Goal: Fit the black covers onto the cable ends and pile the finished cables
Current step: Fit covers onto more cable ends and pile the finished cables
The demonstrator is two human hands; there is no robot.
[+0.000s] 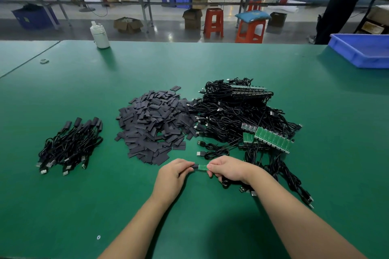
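My left hand pinches a black cover whose open end sits over the tip of a small green board. That board is the end of a black cable, and my right hand pinches its other side, with the cable looped under the palm. A heap of loose black covers lies just beyond my hands. To its right is a tangle of uncovered cables with green boards. At the left lies a pile of finished cables with covers on.
A white bottle stands at the green table's far edge and a blue tray sits at the far right. Beyond the table are orange stools, cardboard boxes and a standing person.
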